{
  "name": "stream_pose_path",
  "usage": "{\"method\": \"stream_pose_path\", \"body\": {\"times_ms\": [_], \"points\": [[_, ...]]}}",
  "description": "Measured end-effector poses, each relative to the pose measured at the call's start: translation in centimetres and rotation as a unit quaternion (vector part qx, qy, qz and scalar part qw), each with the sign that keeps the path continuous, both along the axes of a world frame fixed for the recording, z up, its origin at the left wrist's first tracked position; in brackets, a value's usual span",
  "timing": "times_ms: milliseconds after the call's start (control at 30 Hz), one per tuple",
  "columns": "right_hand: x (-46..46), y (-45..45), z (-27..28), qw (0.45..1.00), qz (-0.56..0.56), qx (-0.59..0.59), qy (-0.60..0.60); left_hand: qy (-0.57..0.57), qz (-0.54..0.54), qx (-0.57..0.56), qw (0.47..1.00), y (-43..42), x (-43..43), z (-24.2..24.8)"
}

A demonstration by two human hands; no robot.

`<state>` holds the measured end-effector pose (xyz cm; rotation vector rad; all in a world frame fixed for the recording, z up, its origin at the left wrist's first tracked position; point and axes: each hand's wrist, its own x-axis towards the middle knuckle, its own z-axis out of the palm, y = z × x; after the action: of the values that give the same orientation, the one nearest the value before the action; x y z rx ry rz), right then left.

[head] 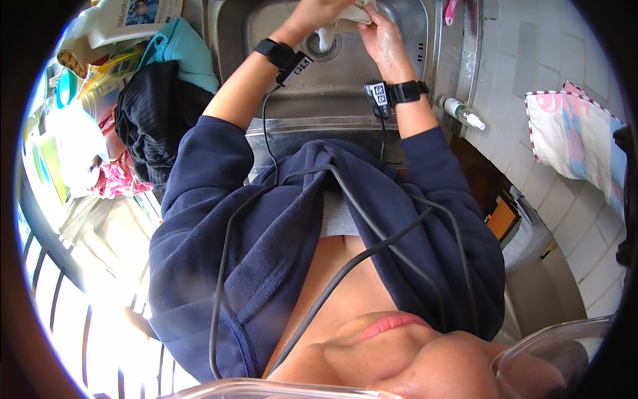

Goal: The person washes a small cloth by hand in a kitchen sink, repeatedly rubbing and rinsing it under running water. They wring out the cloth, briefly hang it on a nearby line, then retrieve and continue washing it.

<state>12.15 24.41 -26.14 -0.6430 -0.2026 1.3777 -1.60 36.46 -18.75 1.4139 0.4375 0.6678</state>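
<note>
Over a stainless steel sink [344, 92], my left hand [316, 15] and my right hand [383, 40] hold a wet white cloth [355, 14] between them. The top edge of the view cuts off part of the cloth and some of my left fingers. My right thumb and fingers pinch the cloth's right end, and whitish suds or water coat the back of that hand. Below the cloth, a narrow white strip [323, 41] hangs above the round drain [331, 47]; whether it is cloth or running water is unclear.
To the left, a black ribbed garment [152, 119] and a teal cloth [182, 55] lie beside a white jug [117, 25] bearing writing. A small spray bottle [461, 112] stands right of the sink. A patterned cloth [573, 137] hangs by the tiled wall. Cables [271, 134] trail from both wrist units.
</note>
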Motion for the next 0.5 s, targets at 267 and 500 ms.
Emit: {"method": "stream_pose_path", "body": {"times_ms": [267,500], "points": [[-2.0,1.3,-1.6,0.987,-0.037,-0.137,0.074,0.282,0.097,0.399,0.867,-2.8,3.9,1.4],[-2.3,2.5,-2.9,0.988,-0.019,-0.140,0.061,0.259,0.204,0.225,0.917,-3.7,4.2,-1.5]]}}
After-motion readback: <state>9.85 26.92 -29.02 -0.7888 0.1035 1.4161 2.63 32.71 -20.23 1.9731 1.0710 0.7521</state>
